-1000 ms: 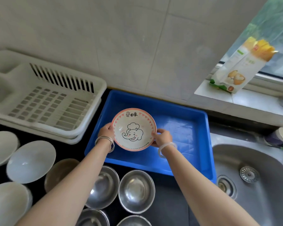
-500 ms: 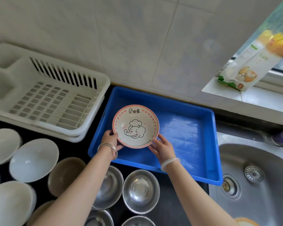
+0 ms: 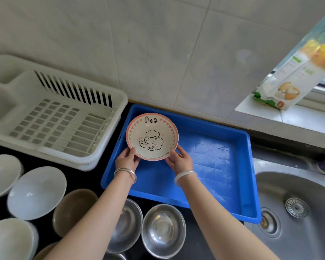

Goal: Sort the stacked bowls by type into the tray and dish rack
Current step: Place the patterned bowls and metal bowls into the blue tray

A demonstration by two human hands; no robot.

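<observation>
The elephant-print bowl (image 3: 152, 136) lies in the blue tray's (image 3: 214, 166) far-left corner, the left hand (image 3: 127, 160) pinching its near rim, the right hand (image 3: 179, 160) touching it with straightish fingers, a white dish rack (image 3: 54, 119) just left and steel bowls (image 3: 162, 229) nearer on the desk (image 3: 193, 241).

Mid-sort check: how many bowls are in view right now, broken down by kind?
elephant-print bowl: 1
white bowls: 3
brown bowls: 2
steel bowls: 2
Total: 8
Not counted: a pale sliver at the left edge and a steel rim at the bottom edge, both too cut off to judge.
</observation>
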